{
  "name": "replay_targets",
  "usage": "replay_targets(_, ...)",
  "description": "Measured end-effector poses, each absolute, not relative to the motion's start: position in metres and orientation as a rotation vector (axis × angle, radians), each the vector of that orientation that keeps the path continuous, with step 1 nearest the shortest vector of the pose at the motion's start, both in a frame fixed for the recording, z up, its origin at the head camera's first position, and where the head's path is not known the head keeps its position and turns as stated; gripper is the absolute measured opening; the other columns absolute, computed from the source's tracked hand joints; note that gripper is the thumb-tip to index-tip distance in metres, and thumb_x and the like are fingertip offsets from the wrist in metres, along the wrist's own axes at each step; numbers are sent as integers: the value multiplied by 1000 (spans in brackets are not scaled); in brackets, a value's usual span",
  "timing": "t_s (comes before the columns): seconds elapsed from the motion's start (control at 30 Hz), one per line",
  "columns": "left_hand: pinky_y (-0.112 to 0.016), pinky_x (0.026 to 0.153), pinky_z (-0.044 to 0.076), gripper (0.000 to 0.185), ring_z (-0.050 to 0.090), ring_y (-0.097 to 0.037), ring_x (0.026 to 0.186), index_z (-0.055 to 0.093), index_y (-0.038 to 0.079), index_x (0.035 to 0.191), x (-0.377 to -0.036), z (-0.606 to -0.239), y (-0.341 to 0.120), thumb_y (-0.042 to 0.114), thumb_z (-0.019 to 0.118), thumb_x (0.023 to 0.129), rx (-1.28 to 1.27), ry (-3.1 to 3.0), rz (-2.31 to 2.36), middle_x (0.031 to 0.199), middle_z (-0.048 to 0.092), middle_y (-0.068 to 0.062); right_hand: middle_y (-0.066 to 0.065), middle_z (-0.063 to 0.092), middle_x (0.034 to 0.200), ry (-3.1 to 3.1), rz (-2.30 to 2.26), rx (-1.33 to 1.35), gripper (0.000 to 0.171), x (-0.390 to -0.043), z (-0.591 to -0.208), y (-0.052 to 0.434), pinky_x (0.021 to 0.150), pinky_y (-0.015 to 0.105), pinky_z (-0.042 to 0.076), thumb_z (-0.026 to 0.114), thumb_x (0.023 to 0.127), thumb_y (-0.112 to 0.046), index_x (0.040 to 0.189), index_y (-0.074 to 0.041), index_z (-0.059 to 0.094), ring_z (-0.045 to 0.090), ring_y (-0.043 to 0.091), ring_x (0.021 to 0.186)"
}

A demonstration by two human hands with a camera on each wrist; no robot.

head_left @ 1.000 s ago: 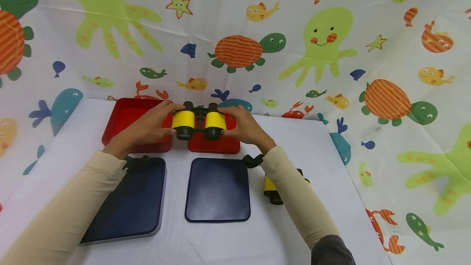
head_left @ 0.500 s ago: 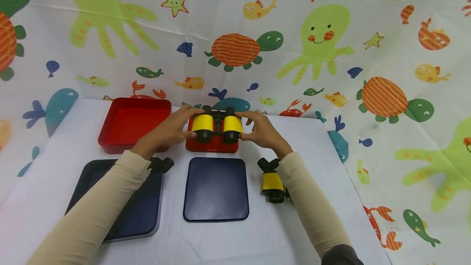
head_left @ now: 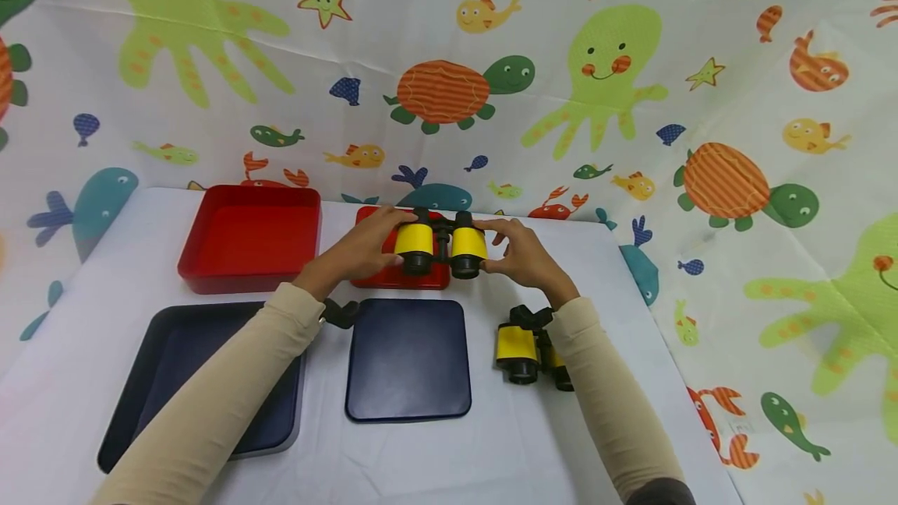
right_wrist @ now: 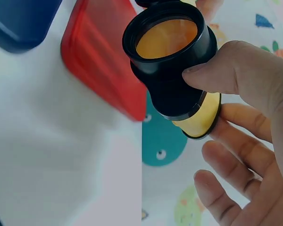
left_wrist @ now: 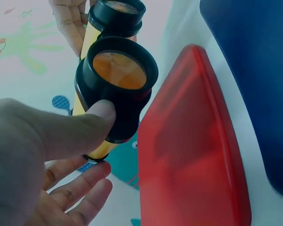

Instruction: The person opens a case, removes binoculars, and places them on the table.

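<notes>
We have the yellow-and-black binoculars (head_left: pixel 441 251) held betw. both hands, just above the red lid (head_left: pixel 400 277) at the back of the table (head_left: pixel 393 458). Left hand (head_left: pixel 365 249) grips the left barrel, thumb pressed on the black lens ring per left wrist view; right hand (head_left: pixel 522 256) grips the right barrel, thumb on top, fingers curled under. Binocs look level, lenses toward us. Our read: carry step, item in the air and not yet set down. Next move likely calls for a steady two-hand hold and a level lowering onto whichever surface is meant. Nearby: open red tray (head_left: pixel 249 238) to the left, dark blue lid (head_left: pixel 408 359) in front, dark blue tray (head_left: pixel 150 365) under the left sleeve, second binoculars (head_left: pixel 522 347) lying by the right forearm.
</notes>
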State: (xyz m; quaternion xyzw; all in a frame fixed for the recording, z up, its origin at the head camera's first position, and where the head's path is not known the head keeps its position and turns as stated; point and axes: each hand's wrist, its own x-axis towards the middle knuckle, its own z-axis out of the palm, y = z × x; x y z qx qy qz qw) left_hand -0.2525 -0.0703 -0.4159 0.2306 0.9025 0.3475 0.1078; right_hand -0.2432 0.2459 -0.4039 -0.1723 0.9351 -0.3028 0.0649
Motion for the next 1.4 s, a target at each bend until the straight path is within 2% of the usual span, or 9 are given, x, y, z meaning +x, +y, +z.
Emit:
replay_targets(0.23, -60, 125, 39, 81, 41, -39, 153, 42, 14, 161, -258, -424, -47, 11, 83, 92, 742, 2656, 1019, 163, 41, -17, 19, 58, 134, 2820, -902, -435, 72, -240, -407, 267, 76, 36, 54, 83, 89, -13, 156, -23, 56, 59, 39, 107)
replay_targets(0.6, -54, 127, 39, 78, 46, -36, 149, 44, 11, 160, -260, -434, -18, 9, 82, 92, 784, 2632, 1058, 156, 46, -16, 23, 56, 144, 2813, -854, -345, 73, -242, -417, 293, 80, 38, 57, 82, 91, -11, 157, -25, 54, 61, 44, 111)
replay_targets(1.0, -50, 126, 41, 76, 50, -34, 144, 44, 10, 161, -271, -443, 17, 10, 81, 94, 796, 2642, 1044, 154, 48, -17, 9, 56, 155, 2824, -841, -309, 74, -249, -424, 319, 80, 37, 60, 82, 89, -5, 156, -20, 54, 60, 38, 122)
replay_targets(1.17, -48, 127, 41, 76, 51, -32, 142, 43, 12, 161, -275, -448, 31, 12, 80, 95, 779, 2638, 1014, 154, 48, -15, 9, 56, 157, 2813, -844, -279, 74, -250, -428, 328, 81, 36, 59, 82, 89, -4, 156, -18, 54, 59, 40, 123)
replay_targets(1.4, -44, 127, 40, 76, 52, -32, 140, 43, 11, 161, -279, -451, 49, 12, 81, 95, 769, 2643, 986, 155, 47, -16, 10, 56, 157, 2826, -799, -244, 75, -252, -428, 339, 88, 44, 57, 82, 89, -3, 156, -17, 53, 59, 35, 121)
